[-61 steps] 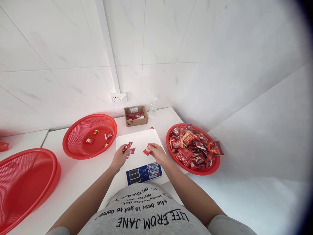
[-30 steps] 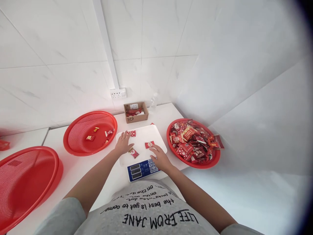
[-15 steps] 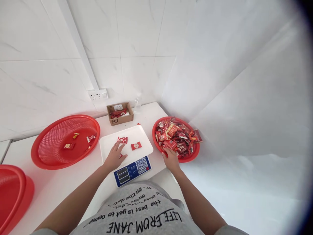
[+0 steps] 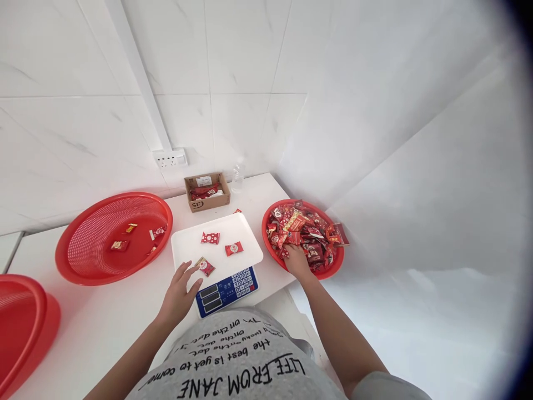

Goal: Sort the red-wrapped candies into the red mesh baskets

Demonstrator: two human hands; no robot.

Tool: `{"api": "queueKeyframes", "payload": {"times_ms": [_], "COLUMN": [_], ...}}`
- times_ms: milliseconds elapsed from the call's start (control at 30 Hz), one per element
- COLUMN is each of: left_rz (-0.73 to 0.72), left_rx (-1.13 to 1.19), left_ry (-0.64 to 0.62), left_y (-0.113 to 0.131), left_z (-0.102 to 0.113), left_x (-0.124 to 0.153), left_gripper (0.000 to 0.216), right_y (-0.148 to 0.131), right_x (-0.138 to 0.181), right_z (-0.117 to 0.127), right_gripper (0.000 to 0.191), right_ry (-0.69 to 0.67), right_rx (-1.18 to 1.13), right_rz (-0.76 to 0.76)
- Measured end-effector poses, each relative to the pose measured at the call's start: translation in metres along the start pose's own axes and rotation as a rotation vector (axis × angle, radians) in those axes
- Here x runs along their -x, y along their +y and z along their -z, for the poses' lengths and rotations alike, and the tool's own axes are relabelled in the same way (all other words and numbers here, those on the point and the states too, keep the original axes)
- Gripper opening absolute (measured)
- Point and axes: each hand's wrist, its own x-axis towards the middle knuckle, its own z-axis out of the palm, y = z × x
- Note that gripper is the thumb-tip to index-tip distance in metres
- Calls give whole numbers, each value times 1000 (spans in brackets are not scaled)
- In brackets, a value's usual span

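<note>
My left hand (image 4: 180, 291) is open at the near left edge of the white weighing pan (image 4: 245, 225). Nothing is in its fingers, which are spread beside a red and gold wrapped candy (image 4: 205, 266). Farther back on the pan lie a dotted red wrapped candy (image 4: 210, 238) and a plain red one (image 4: 234, 248). My right hand (image 4: 297, 261) reaches over the near rim of the right red basket (image 4: 342, 258). Its fingertips are among the heaped red candy packets (image 4: 314, 233) and partly hidden, so any grip there is unclear.
The scale's blue keypad panel (image 4: 228, 291) faces me. Behind it stand a cardboard box (image 4: 210, 203) with red packets and a clear bottle (image 4: 237, 178). A large red basket (image 4: 95, 233) holding several candies is on the left, with another red basket (image 4: 25, 333) nearer me.
My left hand has drawn back left and toward me, uncovering the candy at the pan's near side. My right hand has moved from the basket's rim farther into the packets.
</note>
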Motion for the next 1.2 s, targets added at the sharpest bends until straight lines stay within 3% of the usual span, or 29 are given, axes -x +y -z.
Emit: {"api": "queueKeyframes", "payload": {"times_ms": [100,433,800,1033,1200], "left_rz": [13,-16,-7,-24,-25], "left_rx": [9,22,23,-4,-2], "left_ry": [-9,4,-24,-26,-22], "left_y": [2,1,6,6,4], "left_z": [-1,-2,1,1,-1], "left_x": [2,5,5,6,9], "left_gripper": [38,34,35,35,33], "right_y": [-10,-19,-12,-16,-27], "right_x": [-3,-11,-8,-9,-5], "right_z": [5,16,34,38,44], "right_gripper": [28,20,26,27,30], "right_ry": [-45,-211,83,181,238], "right_rx": [56,108,-410,-480,-514], "right_rz": [-57,-56,-182,-264,-208]}}
